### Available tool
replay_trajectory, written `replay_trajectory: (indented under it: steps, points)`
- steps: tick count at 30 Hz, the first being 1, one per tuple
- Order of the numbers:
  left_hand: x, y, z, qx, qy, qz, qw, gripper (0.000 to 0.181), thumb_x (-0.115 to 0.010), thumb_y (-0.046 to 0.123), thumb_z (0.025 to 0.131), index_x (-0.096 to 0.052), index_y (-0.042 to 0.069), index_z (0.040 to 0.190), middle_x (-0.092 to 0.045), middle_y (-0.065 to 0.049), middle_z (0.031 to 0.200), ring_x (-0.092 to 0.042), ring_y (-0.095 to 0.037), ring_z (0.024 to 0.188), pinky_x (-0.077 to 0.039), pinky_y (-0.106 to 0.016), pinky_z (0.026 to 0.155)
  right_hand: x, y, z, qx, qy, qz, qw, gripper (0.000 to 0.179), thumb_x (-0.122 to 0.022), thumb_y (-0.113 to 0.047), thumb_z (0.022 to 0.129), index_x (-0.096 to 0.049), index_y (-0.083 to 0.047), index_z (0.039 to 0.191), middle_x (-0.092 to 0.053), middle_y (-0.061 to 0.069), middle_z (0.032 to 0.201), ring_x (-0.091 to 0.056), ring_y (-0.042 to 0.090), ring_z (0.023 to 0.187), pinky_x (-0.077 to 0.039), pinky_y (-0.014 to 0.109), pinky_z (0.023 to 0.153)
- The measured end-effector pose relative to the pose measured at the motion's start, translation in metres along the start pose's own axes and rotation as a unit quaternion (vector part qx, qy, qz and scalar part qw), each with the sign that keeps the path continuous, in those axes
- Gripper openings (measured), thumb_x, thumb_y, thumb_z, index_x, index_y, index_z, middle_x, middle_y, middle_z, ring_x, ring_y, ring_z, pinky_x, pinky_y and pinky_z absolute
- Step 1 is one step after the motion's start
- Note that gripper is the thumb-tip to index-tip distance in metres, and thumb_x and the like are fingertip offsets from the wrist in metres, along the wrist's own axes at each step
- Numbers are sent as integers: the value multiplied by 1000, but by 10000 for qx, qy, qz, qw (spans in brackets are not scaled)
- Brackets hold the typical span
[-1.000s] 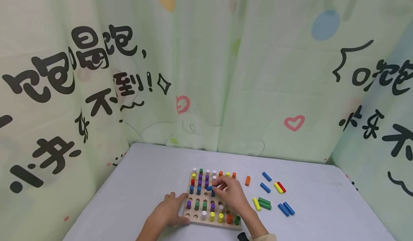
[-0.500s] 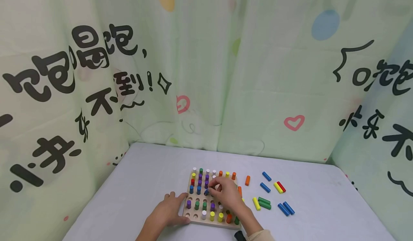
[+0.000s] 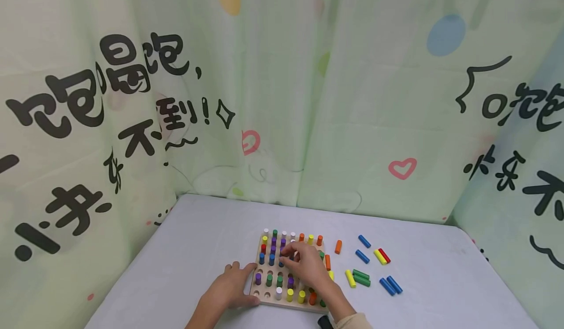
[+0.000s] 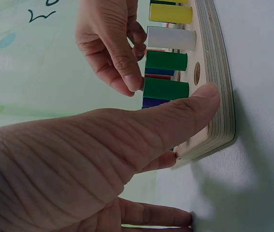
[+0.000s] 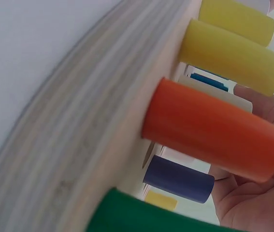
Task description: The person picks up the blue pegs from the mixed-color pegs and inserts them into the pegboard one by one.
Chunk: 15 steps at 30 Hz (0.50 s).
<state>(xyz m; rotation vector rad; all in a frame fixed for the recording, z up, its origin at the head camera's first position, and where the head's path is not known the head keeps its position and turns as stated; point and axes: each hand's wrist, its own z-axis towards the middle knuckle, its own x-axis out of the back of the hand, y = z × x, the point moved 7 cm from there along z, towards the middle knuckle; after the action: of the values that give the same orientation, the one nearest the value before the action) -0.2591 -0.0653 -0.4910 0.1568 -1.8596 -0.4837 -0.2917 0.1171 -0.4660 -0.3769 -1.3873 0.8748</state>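
"Pegboard first: where is it, from the head view?"

"On the pale table just ahead of me, pegs standing in its rows of holes. My left hand rests at its left side, thumb and fingers apart, the thumb at the near corner. My right hand is over the board, thumb and forefinger pinched on a blue peg, in line with two other blue ones to its left."

"What lies around it?"

"Loose pegs on the right: blue, green, yellow, red, orange. A printed curtain hangs behind."

"And the left wrist view?"

"My left thumb lies against the board's edge, near a green peg. Beyond, my right thumb and a finger come close together; what's between them I can't make out there."

"The right wrist?"

"An orange peg up close, two yellow pegs beside it. My right palm shows behind, fingertips hidden, so that view alone can't tell my grip."
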Motion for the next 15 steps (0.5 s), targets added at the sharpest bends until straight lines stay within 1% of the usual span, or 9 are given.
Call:
replay_trajectory:
  steps: [5,8,15]
  points:
    - [1,2,-1,-48,27,41,10000,75,-90,38,76,-60,13,140,-59,-23,122,-57,-39,111,-54,-62,92,2,1,-4,-117,66,-7,9999,11,-76,-17,93,-73,-9,101,-69,-4,92,-53,10,72,-47,19,61]
    - [1,2,-2,-65,34,40,10000,75,-90,38,76,-60,13,140,-59,-23,122,-57,-40,111,-54,-62,92,5,2,-7,-222,112,96,9996,11,-75,-17,94,-73,-9,102,-69,-4,94,-55,11,75,-49,18,63]
    - [0,1,-1,-53,32,23,10000,75,-90,39,76,-60,12,139,-59,-24,121,-57,-40,111,-53,-62,92,19,4,-15,-429,342,346,9979,9,-75,-18,95,-73,-12,102,-70,-5,94,-57,13,78,-51,19,64]
